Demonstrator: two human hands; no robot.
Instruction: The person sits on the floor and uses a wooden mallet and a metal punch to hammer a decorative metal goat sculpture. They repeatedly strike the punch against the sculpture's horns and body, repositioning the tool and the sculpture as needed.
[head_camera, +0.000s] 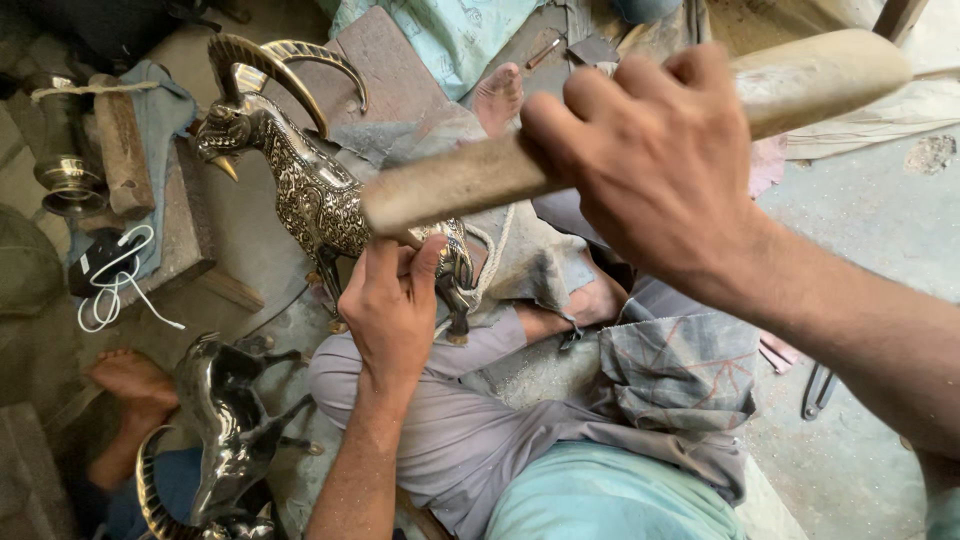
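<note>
Now my left hand (388, 300) grips the back of the shiny metal goat (310, 190), which stands on my lap. Just above the goat, my right hand (650, 165) is closed tight around a wooden stick (470, 180).

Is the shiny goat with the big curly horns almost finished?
Looks far along: the brass goat already has carved patterns over its body and both horns. In hand: the left hand grips its back end while the right hand holds a wooden mallet above it. What's left can't be told; another goat figure lies on the floor nearby.
</note>
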